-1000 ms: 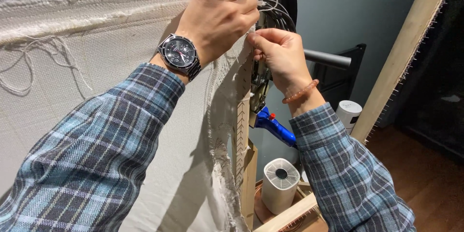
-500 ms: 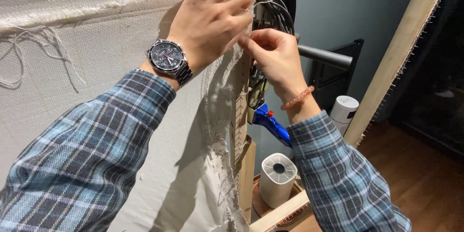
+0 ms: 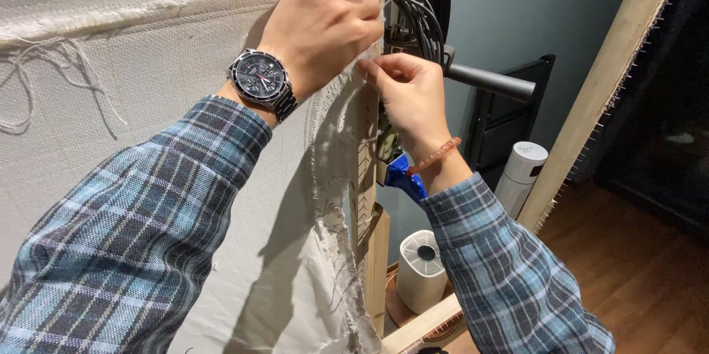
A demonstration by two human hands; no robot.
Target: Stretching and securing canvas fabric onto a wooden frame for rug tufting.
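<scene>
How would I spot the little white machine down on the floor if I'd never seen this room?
Start at the big white woven cloth stretched on the upright wooden frame. Follow the frame's right edge down to the floor, below the right hand. There stands a short white box-shaped appliance with a round grille on top; the white cylinder behind it is taller, slimmer and plain.

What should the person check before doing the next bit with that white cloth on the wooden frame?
1. Left hand pressing the white cloth at the frame's edge: ok.
2. Right hand pinching the frayed cloth edge with its fingertips: ok.
3. Cloth flat near the hands: not ok, it wrinkles and frays along the wooden frame.
4. Loose threads out of the way: ok, they hang off to the left.
5. Cables behind the frame away from the right hand: cannot tell, they hang close.
6. Blue clamp holding firm: cannot tell, wrist hides it.
</scene>
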